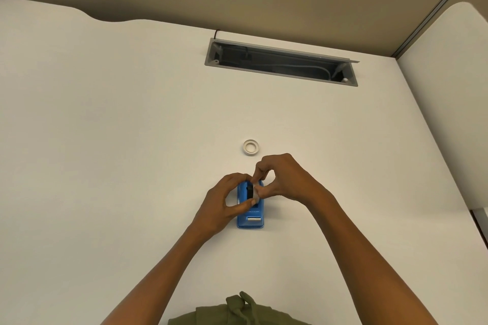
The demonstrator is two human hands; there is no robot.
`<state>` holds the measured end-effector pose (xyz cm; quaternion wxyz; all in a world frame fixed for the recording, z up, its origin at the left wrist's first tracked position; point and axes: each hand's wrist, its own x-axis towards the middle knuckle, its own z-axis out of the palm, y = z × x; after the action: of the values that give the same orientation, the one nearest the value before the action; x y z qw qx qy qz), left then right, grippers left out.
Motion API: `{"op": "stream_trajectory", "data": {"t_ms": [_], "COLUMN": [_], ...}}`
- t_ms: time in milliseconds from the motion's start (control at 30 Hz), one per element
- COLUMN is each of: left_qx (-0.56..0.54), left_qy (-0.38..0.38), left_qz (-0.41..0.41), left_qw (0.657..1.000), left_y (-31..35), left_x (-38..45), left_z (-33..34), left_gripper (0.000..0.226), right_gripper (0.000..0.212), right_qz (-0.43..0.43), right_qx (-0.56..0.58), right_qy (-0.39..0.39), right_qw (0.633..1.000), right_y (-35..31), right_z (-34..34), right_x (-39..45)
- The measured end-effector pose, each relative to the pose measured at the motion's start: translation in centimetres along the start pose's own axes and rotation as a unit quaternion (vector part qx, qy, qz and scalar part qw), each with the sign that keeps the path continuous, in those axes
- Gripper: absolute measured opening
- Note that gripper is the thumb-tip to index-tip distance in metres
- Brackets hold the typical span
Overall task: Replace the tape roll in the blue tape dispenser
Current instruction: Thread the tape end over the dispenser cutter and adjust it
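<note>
The blue tape dispenser (250, 216) stands on the white desk, its metal cutter end toward me. My left hand (227, 203) curls round the dispenser's left side, thumb across its middle. My right hand (282, 179) pinches a pale tape roll on a black hub (252, 191) that sits in the dispenser's cradle, fingers at the top and thumb at the side. A second ring, a white tape roll or core (251, 147), lies flat on the desk just beyond my hands, touched by neither hand.
An open grey cable tray (281, 63) with cords inside is recessed in the desk (105, 140) at the back. A beige partition stands behind it. A second desk surface (454, 113) adjoins on the right.
</note>
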<state>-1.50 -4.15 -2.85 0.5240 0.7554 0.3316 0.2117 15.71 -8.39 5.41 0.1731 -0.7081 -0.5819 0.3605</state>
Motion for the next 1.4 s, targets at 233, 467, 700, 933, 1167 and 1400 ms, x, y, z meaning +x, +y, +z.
{"op": "stream_trajectory", "data": {"t_ms": [233,467,700,933,1167,1400], "left_qx": [-0.001,-0.002,-0.008,-0.009,-0.009,-0.005], "left_qy": [0.000,0.000,-0.002,0.001,-0.004,-0.004], "left_qz": [-0.003,0.000,0.002,0.005,0.003,0.006], "left_qw": [1.000,1.000,1.000,1.000,1.000,1.000], "left_y": [-0.1,-0.1,0.0,0.0,-0.1,0.0], "left_x": [0.0,0.0,-0.1,-0.1,0.0,0.0], "left_z": [0.1,0.0,0.0,0.0,0.0,0.0], "left_gripper": [0.045,0.048,0.046,0.046,0.046,0.047], "right_gripper": [0.012,0.014,0.015,0.008,0.016,0.014], "right_qz": [-0.005,-0.017,-0.008,-0.008,0.001,0.016], "right_qx": [0.002,-0.011,-0.050,-0.020,-0.032,-0.021], "right_qy": [0.013,0.017,0.008,0.034,0.021,0.016], "right_qw": [1.000,1.000,0.999,0.999,0.999,1.000], "right_y": [-0.1,-0.3,-0.9,-0.7,-0.9,-1.1], "right_z": [0.0,0.2,0.4,0.4,0.7,0.5], "right_x": [-0.3,-0.9,-0.6,-0.5,-0.7,-0.4]}}
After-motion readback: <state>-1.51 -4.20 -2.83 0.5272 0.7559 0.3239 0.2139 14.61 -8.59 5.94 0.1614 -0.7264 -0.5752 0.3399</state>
